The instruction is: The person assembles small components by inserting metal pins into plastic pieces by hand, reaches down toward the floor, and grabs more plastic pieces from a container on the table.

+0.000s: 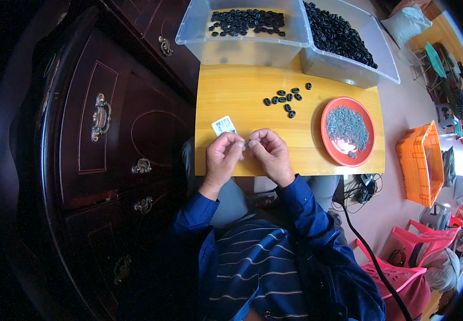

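Near the front edge of the wooden table point(226, 96), my left hand point(222, 155) and my right hand point(272, 155) meet with thumbs and fingertips pinched together. Something tiny and dull-coloured is between them, too small and too covered to name. Just beyond my left fingers lies a white printed label card point(223, 125). Several small black oval pieces with holes point(283, 100) are scattered on the table beyond my right hand. To the right sits a round red plastic dish point(327, 142), holding a heap of small silvery metal parts point(347, 126).
Two clear plastic bins point(242, 52) point(344, 69) stand at the table's far side, both holding black pieces. A dark wooden cabinet point(124, 96) rises close on the left. On the right floor are an orange crate point(421, 163), pink chairs point(424, 241) and black cables point(361, 188).
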The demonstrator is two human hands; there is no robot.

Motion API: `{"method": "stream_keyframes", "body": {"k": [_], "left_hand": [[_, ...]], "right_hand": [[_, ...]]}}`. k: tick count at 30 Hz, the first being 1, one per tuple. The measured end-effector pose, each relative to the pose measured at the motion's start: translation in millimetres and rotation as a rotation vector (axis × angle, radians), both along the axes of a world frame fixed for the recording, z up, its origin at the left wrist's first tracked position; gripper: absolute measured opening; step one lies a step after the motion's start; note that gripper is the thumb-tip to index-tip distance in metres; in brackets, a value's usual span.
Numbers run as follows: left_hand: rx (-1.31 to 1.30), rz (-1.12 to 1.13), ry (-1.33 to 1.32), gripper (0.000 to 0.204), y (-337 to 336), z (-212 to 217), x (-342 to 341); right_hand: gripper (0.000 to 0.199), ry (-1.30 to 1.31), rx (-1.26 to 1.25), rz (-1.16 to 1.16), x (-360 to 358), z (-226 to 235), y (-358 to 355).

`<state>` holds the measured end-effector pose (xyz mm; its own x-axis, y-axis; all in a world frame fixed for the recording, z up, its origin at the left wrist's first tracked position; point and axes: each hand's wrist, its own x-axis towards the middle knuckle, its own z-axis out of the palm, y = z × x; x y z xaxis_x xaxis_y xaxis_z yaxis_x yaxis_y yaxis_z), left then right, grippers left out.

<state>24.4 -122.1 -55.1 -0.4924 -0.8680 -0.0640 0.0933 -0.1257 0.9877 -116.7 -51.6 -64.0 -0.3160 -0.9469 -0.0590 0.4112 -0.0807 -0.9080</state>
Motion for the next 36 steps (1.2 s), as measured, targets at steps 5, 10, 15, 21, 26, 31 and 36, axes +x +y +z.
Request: {"method": "stream_keyframes", "body": {"k": [5, 10, 15, 21, 26, 31, 36], "left_hand": [[-0.020, -0.012, -0.007, 0.004, -1, -2, 0], [0.004, -0.024, -0.015, 0.003, -1, -1, 1], [0.002, -0.061, -0.033, 0.002, -3, -1, 1], [0.030, -0.064, -0.055, 0.004, -1, 1, 2], [-0.045, -0.058, -0.039, 0.008, 0, 7, -5], [-0.274, -0.096, -0.176, 0.016, -9, 6, -38], [-0.705, -0.199, -0.240, 0.026, -22, 15, -94]], "right_hand": [[0.009, 0.005, 0.003, 0.002, -1, 0, 0], [0.008, -0.002, 0.005, -0.002, 0, 1, 0], [0.006, 0.050, 0.010, -0.012, -1, -2, 2], [0.006, 0.061, 0.031, -0.013, -2, -1, 5], [0.007, -0.010, 0.026, -0.109, -14, 2, 20], [0.008, -0.127, 0.019, -0.208, -32, 8, 38], [0.011, -0.423, -0.062, -0.318, -42, 2, 44]]}}
